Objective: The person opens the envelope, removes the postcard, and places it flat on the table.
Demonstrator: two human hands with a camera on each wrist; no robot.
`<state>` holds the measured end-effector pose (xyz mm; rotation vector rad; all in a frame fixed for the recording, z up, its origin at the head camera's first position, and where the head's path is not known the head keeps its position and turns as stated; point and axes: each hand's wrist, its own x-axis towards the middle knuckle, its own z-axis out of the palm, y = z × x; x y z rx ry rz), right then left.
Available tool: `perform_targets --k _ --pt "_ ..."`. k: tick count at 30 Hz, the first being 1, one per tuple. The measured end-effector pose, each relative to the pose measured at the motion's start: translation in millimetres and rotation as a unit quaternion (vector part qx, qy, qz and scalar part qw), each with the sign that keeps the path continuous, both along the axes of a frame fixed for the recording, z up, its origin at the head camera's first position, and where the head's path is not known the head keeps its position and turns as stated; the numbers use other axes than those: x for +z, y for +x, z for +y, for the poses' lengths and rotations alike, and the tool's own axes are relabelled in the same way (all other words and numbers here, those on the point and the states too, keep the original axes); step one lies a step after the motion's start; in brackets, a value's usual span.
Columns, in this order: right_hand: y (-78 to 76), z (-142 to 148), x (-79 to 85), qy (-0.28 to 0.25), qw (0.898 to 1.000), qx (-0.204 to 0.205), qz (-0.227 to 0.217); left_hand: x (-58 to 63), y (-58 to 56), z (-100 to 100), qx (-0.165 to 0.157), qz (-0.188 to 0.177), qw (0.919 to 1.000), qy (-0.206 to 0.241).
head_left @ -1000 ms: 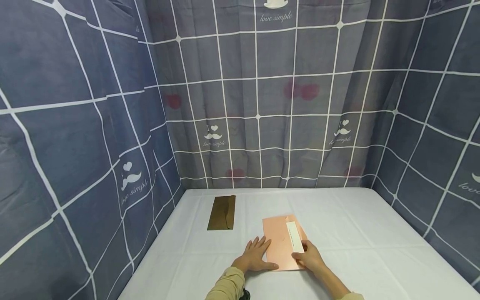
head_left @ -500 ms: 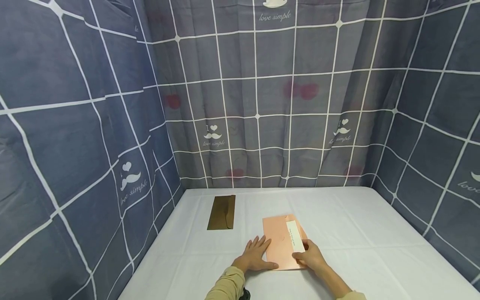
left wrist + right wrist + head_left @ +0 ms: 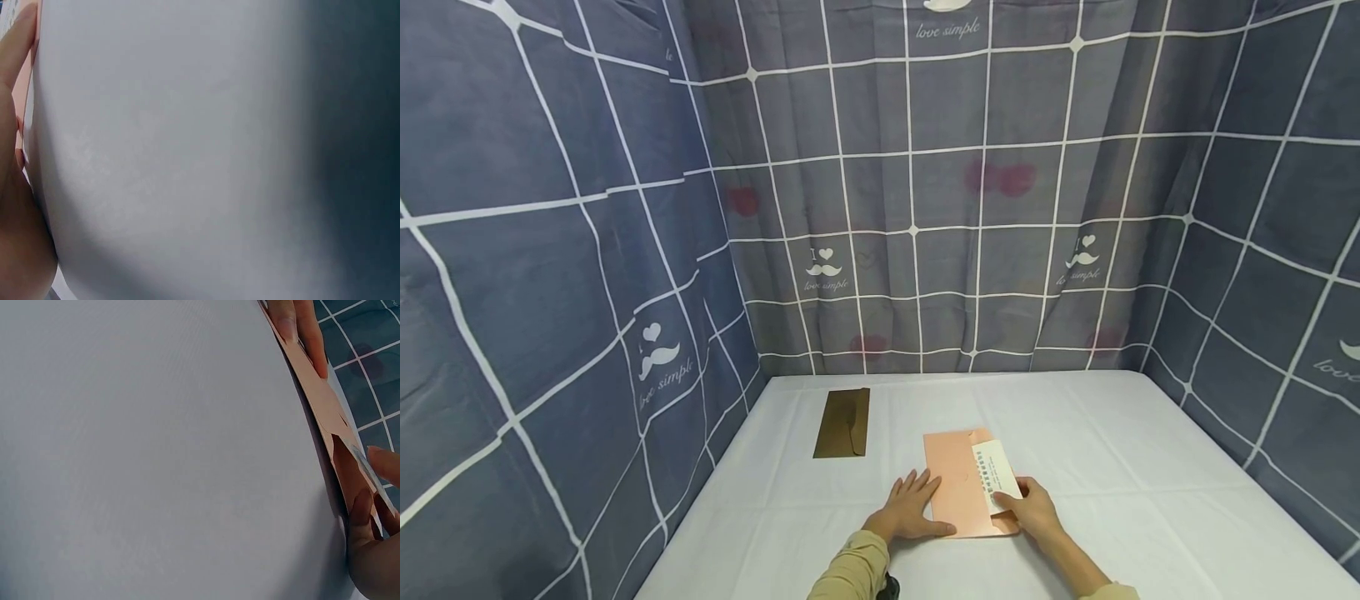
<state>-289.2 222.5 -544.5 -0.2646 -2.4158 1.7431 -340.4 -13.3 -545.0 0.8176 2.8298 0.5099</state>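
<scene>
A peach envelope (image 3: 951,483) lies on the table, its opening on the right side. My left hand (image 3: 910,508) rests flat on the envelope's left edge with the fingers spread. Out of the opening sticks a white card (image 3: 995,465) with printed lines, its left part hidden inside. Between thumb and fingers my right hand (image 3: 1039,512) pinches the card's outer edge. The right wrist view shows the card (image 3: 365,459) raised slightly from the envelope's gaping mouth. Only part of the left hand (image 3: 22,244) enters the left wrist view.
A dark brown envelope (image 3: 838,425) lies farther back on the left. White cloth covers the table (image 3: 1112,450). Grey-blue checked curtains (image 3: 880,192) stand behind the table and along both sides.
My right hand has moved a little right, drawing the card farther out of the peach envelope, so more of its print shows. The left hand stays in place.
</scene>
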Motion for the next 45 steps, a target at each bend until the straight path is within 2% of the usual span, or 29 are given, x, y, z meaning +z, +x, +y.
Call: perform_targets --k 7,24,35,45 --pt "-2.1 1 -4.6 0.059 0.998 -0.015 0.005 -0.4 2.2 -1 0.001 -0.004 1.0 0.002" --pt "-0.4 7 -1.0 0.126 0.992 -0.029 0.016 1.3 2.6 3 0.004 -0.003 1.0 -0.002" --pt "0.7 27 -0.1 0.159 0.987 -0.034 0.005 6.5 2.3 1 -0.005 0.0 1.0 0.005" --pt "5.2 59 0.8 0.179 0.983 -0.045 -0.021 2.1 -0.3 0 -0.005 0.005 1.0 -0.005"
